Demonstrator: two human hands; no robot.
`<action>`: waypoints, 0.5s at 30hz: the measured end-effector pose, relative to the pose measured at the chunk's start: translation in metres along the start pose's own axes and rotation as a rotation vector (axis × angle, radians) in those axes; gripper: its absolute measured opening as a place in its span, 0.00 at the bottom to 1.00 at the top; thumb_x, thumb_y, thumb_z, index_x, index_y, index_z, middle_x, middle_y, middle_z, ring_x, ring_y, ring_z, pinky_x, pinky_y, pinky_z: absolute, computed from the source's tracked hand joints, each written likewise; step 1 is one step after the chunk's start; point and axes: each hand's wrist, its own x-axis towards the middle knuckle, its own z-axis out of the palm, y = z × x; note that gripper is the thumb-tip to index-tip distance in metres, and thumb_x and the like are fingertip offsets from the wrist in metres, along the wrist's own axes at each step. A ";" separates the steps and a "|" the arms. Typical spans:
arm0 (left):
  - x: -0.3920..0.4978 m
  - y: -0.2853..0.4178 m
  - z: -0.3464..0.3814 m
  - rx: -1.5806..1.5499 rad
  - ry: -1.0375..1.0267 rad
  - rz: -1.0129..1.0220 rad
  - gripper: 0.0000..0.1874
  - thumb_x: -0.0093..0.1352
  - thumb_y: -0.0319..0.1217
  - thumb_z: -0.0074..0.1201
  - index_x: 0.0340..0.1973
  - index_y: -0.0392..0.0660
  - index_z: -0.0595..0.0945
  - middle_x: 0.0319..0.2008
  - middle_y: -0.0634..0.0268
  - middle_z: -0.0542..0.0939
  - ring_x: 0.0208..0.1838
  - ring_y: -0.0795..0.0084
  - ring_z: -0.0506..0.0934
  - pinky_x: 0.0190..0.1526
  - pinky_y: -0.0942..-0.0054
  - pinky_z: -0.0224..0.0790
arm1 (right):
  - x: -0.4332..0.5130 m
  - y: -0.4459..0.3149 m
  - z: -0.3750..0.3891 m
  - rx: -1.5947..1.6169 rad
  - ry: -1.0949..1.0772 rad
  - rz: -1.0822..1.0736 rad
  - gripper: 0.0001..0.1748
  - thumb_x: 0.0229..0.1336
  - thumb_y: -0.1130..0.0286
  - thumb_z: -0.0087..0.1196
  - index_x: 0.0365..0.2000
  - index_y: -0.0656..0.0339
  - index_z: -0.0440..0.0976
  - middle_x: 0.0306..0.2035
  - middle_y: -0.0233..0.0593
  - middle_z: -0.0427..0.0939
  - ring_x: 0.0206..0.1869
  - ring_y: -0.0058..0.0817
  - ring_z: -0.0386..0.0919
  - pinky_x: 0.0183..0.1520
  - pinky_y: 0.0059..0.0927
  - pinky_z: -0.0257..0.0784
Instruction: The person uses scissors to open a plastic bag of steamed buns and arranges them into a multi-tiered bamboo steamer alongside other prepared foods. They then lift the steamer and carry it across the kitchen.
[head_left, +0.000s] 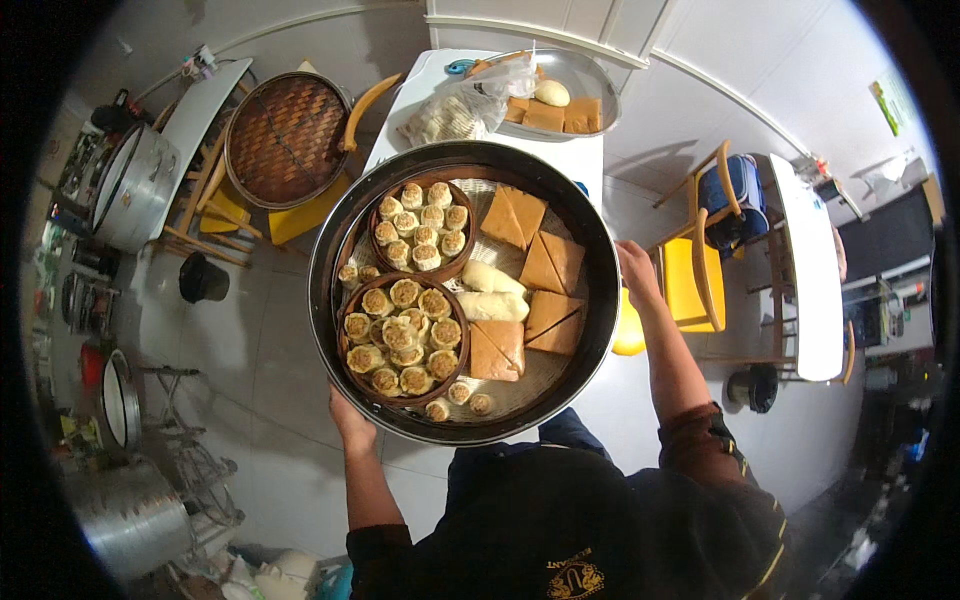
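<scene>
Both hands support a large round steamer tray (609, 225) in front of my body. My left hand (351, 421) grips its lower left side, the fingers partly hidden beneath it. At the right side, my right hand (637, 271) holds the outer wall. Two small round baskets inside, an upper one (471, 225) and a lower one (463, 352), are filled with open-topped dumplings (403, 333). Brown cake pieces (553, 262), cut diagonally, lie along the right. Two pale buns (491, 306) rest between them and the baskets. Several loose dumplings (459, 392) sit near the bottom edge.
Beyond the tray stands a white table (585, 161) with a metal basin (611, 112) of brown cakes and a plastic bag (457, 112). A woven steamer lid (289, 139) rests at the left. Yellow-seated chairs (690, 281) and another white table (814, 300) stand right.
</scene>
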 end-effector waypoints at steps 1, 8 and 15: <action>0.006 -0.003 0.006 0.076 0.032 -0.008 0.27 0.81 0.47 0.45 0.65 0.39 0.73 0.59 0.62 0.79 0.59 0.65 0.79 0.58 0.66 0.74 | 0.032 0.014 -0.005 -0.005 -0.012 -0.085 0.27 0.69 0.53 0.56 0.51 0.69 0.76 0.44 0.45 0.82 0.45 0.36 0.80 0.48 0.35 0.76; 0.009 0.001 -0.013 0.141 0.403 -0.031 0.30 0.81 0.50 0.38 0.63 0.35 0.75 0.60 0.52 0.78 0.60 0.54 0.78 0.60 0.57 0.71 | 0.121 -0.027 0.059 0.082 -0.214 -0.149 0.33 0.69 0.47 0.54 0.55 0.71 0.77 0.51 0.48 0.82 0.52 0.37 0.79 0.60 0.36 0.72; -0.003 -0.007 -0.006 0.159 0.314 0.084 0.29 0.77 0.51 0.50 0.57 0.37 0.80 0.50 0.57 0.84 0.47 0.61 0.83 0.48 0.61 0.78 | 0.136 -0.044 0.062 0.109 -0.554 -0.137 0.31 0.71 0.47 0.50 0.51 0.69 0.77 0.44 0.40 0.81 0.46 0.27 0.77 0.53 0.30 0.72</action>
